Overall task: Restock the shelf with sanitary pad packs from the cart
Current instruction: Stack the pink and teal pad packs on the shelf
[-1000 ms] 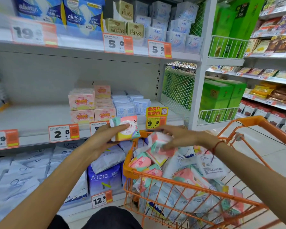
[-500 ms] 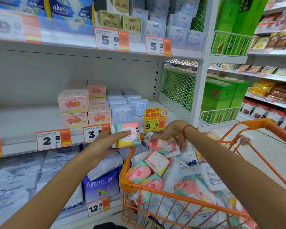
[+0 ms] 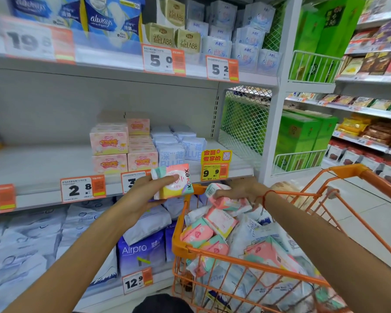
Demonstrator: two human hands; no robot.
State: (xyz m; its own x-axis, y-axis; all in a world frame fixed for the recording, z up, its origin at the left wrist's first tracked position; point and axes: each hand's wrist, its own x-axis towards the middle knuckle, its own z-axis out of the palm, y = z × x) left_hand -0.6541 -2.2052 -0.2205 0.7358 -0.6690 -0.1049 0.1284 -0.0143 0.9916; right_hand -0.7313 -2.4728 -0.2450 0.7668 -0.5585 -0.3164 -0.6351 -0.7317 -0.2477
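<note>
Closest to the cam: orange wire cart (image 3: 178, 245) on the right, stuffed w/ pink/mint pad packs (image 3: 220, 222) on top of bigger white bags, all just piled in loose.

Right hand (image 3: 239, 190) is over the far end of the cart, near the rim, grip clamped on a pink pack (image 3: 224, 201) w/ a barcode end sticking out toward the left. Pack sits right above the pile, maybe touching it, can't tell tbh. Red string on that wrist.

Left hand (image 3: 145, 193) is just left of the cart, holding up a Kotex pack (image 3: 174, 182), mint/pink/yellow, face to the cam, thumb across the front, fingers behind it. It's in the air in front of the middle shelf (image 3: 43, 163) edge, partly covering a price tag.

Behind that, on the shelf: pink boxes (image 3: 110, 141) stacked 2 high, then pale blue packs (image 3: 171, 152) beside them on the right. Rest of that shelf to the left is bare board. Yellow 9.9 promo tag (image 3: 216, 164) clipped to the edge right of the Kotex pack.

Below: Airpro bags (image 3: 142, 251) + white bags on the bottom shelf. Top shelf has always, gold LA88 & ABC packs. Further right, green boxes and a snack aisle.
</note>
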